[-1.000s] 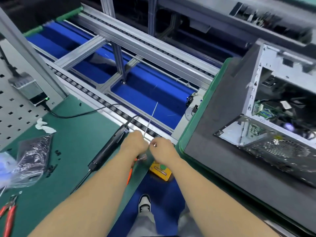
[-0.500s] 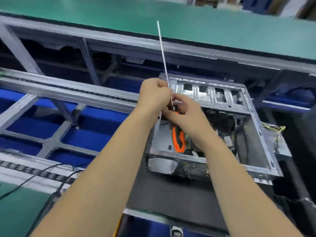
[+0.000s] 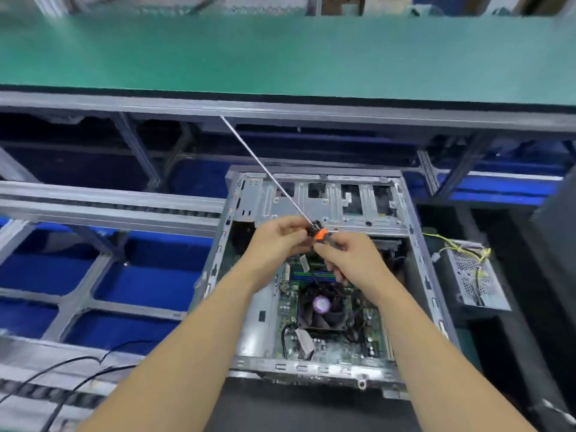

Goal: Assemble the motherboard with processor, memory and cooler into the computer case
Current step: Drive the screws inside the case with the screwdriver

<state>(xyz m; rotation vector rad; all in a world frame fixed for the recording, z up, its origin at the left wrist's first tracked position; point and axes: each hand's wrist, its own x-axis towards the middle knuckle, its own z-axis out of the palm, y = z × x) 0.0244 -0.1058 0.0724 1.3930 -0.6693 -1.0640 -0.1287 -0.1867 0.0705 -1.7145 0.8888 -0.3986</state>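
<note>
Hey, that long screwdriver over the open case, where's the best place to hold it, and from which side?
Probably by the orange and black handle, wrapped from the near side, as the right hand grips it. The handle is the thick part; the thin shaft slants up and away to the left, poor for gripping. The left hand pinches where shaft meets handle, likely steadying it.

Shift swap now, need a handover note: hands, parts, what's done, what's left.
Right hand grips the orange screwdriver handle. Left hand pinches the base of its long shaft, which points up and away.
Both hands are above the open computer case on the dark mat.
Done: motherboard lies inside the case with the cooler fan and memory fitted.
Left: probably the board screws, whose state cannot be told. The power supply sits outside, right of the case.
</note>
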